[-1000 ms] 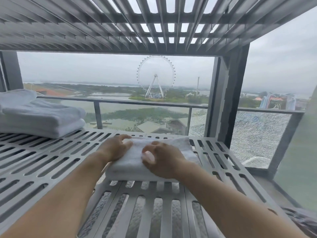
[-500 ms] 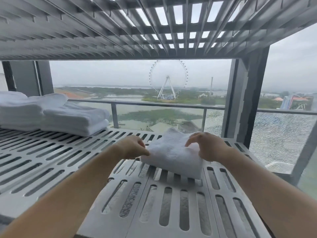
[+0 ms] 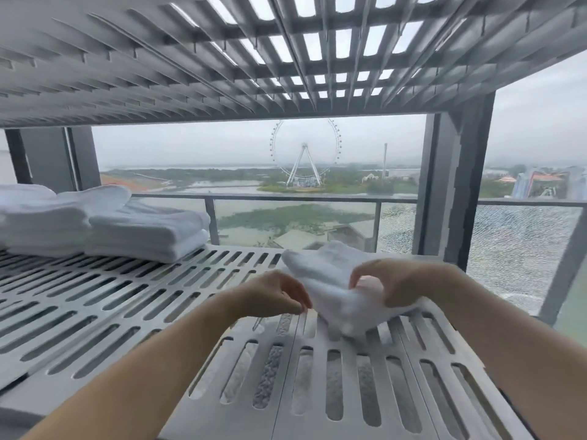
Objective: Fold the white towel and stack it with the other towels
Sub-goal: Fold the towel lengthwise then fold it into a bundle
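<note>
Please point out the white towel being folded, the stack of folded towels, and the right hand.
white towel [image 3: 330, 293], head view, its middle.
stack of folded towels [image 3: 143, 230], head view, its front side.
right hand [image 3: 390, 281], head view, its back.

A grey shelf with long slots is seen low down, from 6 to 9 o'clock. A slatted roof is seen at 12 o'clock. A big wheel is seen far off near the middle. A rail is seen just below it. Cracked glass is seen at 3 o'clock, beside a dark post.
</note>
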Demonstrator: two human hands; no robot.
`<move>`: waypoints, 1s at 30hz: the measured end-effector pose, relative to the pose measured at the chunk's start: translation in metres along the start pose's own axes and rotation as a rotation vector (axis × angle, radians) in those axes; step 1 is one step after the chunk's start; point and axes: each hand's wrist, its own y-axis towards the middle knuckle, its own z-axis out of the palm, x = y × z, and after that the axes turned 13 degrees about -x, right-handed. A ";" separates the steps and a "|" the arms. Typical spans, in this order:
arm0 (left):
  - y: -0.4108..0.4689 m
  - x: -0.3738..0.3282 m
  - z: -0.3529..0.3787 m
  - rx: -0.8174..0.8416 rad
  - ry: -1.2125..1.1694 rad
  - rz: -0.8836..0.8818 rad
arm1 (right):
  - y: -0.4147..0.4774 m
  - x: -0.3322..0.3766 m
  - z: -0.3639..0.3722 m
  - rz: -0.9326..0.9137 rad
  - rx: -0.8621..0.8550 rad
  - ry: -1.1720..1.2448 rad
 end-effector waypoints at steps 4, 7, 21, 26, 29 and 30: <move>0.012 -0.003 0.007 -0.399 0.486 0.246 | -0.011 -0.011 -0.006 0.055 -0.207 0.114; 0.021 -0.007 0.017 -0.391 0.773 0.373 | -0.010 0.001 0.008 0.062 -0.256 0.131; 0.037 0.001 0.015 -0.309 0.963 0.420 | -0.029 -0.039 0.034 0.036 -0.298 -0.001; 0.030 -0.001 0.023 -0.369 0.954 0.488 | -0.030 -0.047 0.043 0.001 -0.388 0.004; 0.029 -0.005 0.026 -0.407 0.938 0.609 | -0.028 -0.043 0.046 -0.049 -0.443 -0.040; 0.029 -0.006 0.027 -0.374 0.914 0.609 | -0.027 -0.042 0.047 -0.081 -0.444 -0.046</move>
